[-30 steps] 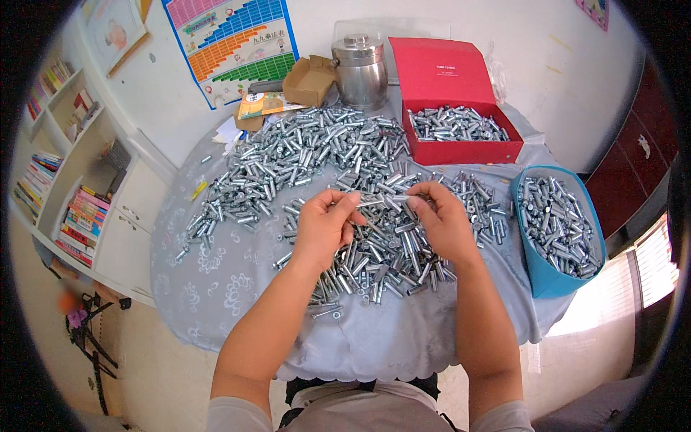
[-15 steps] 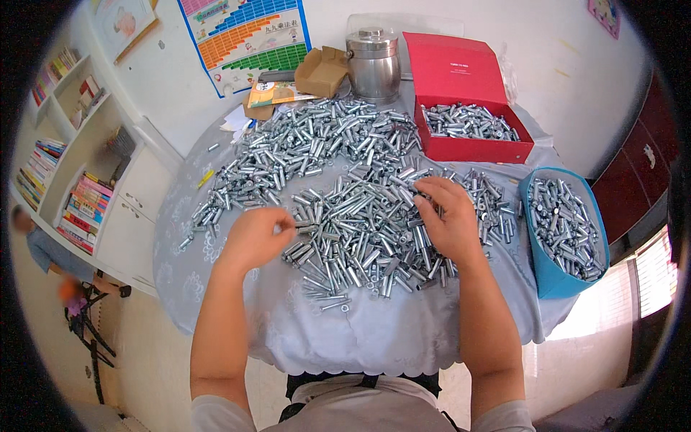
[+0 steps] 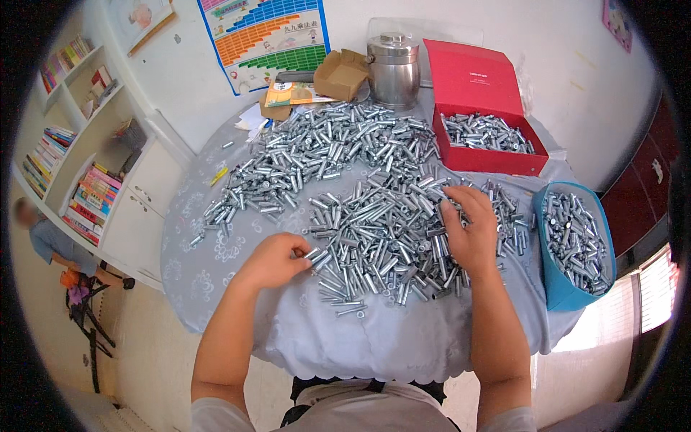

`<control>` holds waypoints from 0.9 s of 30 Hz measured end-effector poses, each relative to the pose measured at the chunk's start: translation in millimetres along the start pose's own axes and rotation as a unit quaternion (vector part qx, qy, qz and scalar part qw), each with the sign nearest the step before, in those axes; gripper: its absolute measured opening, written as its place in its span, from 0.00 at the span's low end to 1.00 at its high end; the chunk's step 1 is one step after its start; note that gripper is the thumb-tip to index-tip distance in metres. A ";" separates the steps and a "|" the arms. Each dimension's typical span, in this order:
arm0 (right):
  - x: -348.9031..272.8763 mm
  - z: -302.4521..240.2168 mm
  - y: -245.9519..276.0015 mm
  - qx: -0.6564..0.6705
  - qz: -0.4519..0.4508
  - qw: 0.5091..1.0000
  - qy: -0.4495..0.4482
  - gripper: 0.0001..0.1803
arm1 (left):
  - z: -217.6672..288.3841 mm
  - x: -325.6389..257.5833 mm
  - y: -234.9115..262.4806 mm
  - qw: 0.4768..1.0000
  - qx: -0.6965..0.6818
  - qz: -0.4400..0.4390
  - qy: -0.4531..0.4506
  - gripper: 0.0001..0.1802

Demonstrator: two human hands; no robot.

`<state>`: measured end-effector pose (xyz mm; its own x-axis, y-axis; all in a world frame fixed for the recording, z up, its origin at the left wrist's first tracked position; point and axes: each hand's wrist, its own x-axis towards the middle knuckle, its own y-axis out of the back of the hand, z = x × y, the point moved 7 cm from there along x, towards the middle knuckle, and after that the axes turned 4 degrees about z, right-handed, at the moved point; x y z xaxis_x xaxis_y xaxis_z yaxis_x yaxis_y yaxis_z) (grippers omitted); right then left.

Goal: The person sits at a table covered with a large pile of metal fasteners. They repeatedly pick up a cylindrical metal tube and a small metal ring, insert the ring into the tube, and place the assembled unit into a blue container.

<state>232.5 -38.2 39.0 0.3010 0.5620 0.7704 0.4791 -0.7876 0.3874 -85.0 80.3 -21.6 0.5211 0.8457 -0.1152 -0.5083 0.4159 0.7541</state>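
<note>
**Now sorting metal pins on the counter**

Here the left hand [image 3: 272, 261] pinches one pin [image 3: 312, 253] at the pile's [image 3: 374, 230] 9 o'clock edge, fingers closed on it. The right hand [image 3: 469, 229] lies flat and open on the pins at 3 o'clock, fingers spread. The step looks like picking single pieces out of the heap. A blue tub [image 3: 576, 248] sits at far 3 o'clock and a red box [image 3: 489, 137] at 1 o'clock, both part-filled; the next move likely calls for lifting the pin clear without dragging its neighbours.
</note>
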 end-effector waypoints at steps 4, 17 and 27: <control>1.0 -3.9 -4.0 0.017 -0.028 0.999 0.012 0.12 | 12.1 12.6 6.0 0.985 -0.162 0.054 -0.019 0.13; -0.6 -32.4 -8.9 0.051 -0.104 0.991 0.067 0.17 | 128.3 44.1 -59.5 0.816 -0.563 0.057 -0.121 0.12; -7.3 -34.1 -23.4 0.078 -0.153 0.984 0.039 0.10 | 114.6 45.0 -70.8 0.791 -0.589 0.047 -0.156 0.11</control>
<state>191.0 -32.4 41.6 0.0622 0.7414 0.6682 0.6602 -0.5327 0.5295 53.0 50.6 -6.1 0.4939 0.8437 0.2103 -0.7450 0.5353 -0.3980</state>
